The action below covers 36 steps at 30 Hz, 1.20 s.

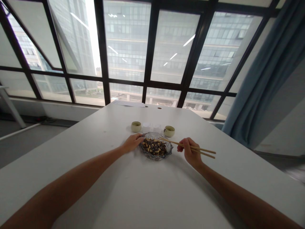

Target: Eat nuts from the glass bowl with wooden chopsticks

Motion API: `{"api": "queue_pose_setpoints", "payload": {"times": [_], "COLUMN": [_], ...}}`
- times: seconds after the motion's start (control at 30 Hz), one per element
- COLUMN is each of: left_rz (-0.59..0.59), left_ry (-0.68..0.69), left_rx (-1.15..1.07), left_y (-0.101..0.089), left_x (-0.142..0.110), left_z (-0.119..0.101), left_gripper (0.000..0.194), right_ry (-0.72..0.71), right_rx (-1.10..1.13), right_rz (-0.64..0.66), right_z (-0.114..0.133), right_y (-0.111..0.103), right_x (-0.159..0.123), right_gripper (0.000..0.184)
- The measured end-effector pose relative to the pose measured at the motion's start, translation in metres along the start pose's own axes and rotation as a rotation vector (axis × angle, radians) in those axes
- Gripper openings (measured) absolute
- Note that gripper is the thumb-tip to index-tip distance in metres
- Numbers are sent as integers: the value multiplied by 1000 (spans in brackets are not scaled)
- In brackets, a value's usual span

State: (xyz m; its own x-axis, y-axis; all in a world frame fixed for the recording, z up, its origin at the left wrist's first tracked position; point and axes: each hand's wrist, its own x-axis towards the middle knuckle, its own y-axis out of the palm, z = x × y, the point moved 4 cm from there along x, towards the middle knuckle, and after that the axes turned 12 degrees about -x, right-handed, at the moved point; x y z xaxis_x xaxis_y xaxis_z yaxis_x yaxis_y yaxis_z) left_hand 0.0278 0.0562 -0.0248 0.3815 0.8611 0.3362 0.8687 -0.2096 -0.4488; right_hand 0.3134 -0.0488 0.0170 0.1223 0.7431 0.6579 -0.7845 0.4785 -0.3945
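Observation:
A clear glass bowl (156,156) with a wavy rim stands on the white table. In it lies a mix of dark seeds and paler, nut-like pieces (154,147). My left hand (132,142) grips the bowl's left rim, the thumb on top and the other fingers partly hidden. A pair of wooden chopsticks (199,148) is held in my right hand (190,151), to the right of the bowl. Their thin tips reach over the bowl's right side, above the mix, and I see nothing clearly pinched between them.
Behind the bowl stand two small pale green cups, a left cup (136,127) and a right cup (169,131), with something white (152,127) between them. White paper (128,103) lies at the table's (147,197) far end. A blue curtain (264,76) hangs at right.

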Motion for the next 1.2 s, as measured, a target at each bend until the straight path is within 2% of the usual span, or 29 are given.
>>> {"api": "queue_pose_setpoints", "payload": {"times": [0.23, 0.57, 0.67, 0.87, 1.2], "left_rz": [4, -1, -3, -22, -28], "left_ry": [-3, 23, 14, 4, 12], "left_rx": [8, 45, 46, 40, 56], "left_y": [-1, -2, -2, -2, -2], "left_x": [-1, -2, -2, 1, 1], "left_z": [-3, -8, -7, -2, -3], "left_gripper": [38, 36, 36, 34, 33], "right_ry": [19, 71, 29, -138, -177], "right_rx": [74, 133, 36, -153, -180], "right_rz": [120, 141, 156, 177, 198], "right_z": [-6, -22, -24, -4, -1], "right_y": [14, 26, 27, 27, 31], "right_x": [1, 5, 7, 12, 16], "right_gripper": [51, 50, 48, 50, 47]}}
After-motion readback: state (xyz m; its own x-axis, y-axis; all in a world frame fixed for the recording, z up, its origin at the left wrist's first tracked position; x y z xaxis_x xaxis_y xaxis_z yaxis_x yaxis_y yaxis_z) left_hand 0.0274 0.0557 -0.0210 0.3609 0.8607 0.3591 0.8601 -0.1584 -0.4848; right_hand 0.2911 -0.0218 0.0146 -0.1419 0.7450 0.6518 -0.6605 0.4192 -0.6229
